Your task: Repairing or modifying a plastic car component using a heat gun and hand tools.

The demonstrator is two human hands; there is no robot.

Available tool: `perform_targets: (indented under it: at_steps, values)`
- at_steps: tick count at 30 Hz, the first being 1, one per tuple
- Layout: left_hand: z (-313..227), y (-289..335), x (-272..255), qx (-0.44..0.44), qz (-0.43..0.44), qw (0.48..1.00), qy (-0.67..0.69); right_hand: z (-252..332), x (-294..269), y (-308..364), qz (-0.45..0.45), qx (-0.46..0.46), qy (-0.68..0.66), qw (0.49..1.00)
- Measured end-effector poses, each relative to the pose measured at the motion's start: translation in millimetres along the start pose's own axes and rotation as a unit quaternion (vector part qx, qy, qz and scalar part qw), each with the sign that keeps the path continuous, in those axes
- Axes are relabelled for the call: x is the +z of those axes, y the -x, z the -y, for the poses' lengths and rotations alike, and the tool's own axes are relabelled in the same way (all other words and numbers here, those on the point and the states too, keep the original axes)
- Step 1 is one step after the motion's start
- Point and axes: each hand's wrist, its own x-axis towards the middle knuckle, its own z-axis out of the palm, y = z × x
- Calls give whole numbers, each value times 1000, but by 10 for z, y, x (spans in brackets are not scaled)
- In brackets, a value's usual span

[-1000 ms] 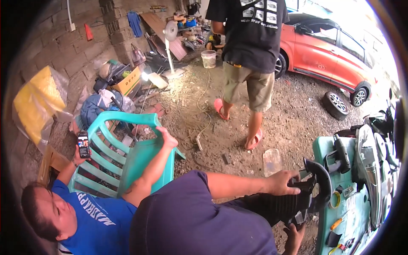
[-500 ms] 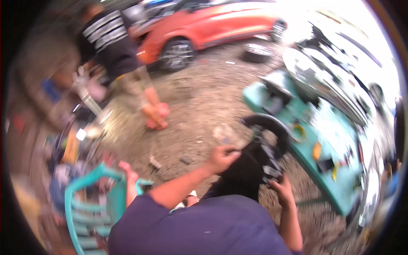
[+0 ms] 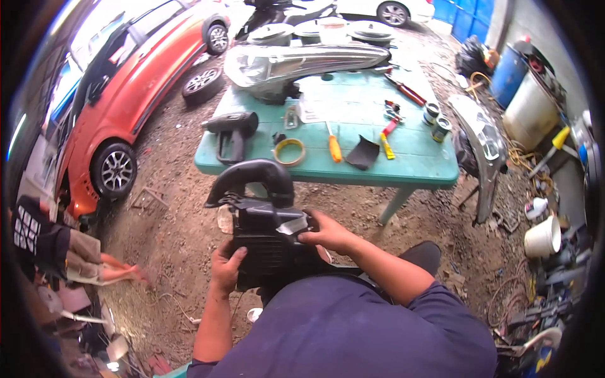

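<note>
In front of my body I hold a black plastic air filter box [image 3: 265, 252], with ribbed sides and a thick curved duct [image 3: 277, 175] arching from its far end. My left hand [image 3: 225, 268] grips its left side, thumb on top. Closed on the upper right corner is my right hand [image 3: 328, 233], beside a pale strip [image 3: 293, 225] on the box. The duct's top reaches the near edge of a green table [image 3: 397, 177]. Closest to it on the tabletop lie a black heat gun [image 3: 236, 131] and a yellow tape roll [image 3: 290, 152].
On the table are a clear headlight [image 3: 309, 61], an orange-handled screwdriver [image 3: 334, 148], a black sheet [image 3: 363, 154] and two small cans [image 3: 440, 130]. Another headlight [image 3: 486, 142] stands to the right. An orange car [image 3: 138, 69], a loose wheel [image 3: 201, 82] and a person [image 3: 47, 236] are left.
My view has swung right, bringing the table in front of me. My left hand, earlier apart from the air filter box, now grips it. My right hand has shifted along the box.
</note>
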Motion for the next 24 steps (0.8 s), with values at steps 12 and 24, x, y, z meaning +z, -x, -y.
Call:
perform_targets:
  at_steps: [12,24]
  values:
    - [-1342,190,560,105,-61,991,59,1420,-656,494,-276,-201,441,830]
    - [-1955,-363,1252,5,-22,994,106,1399,-1055,-194,-200,-110,593,772]
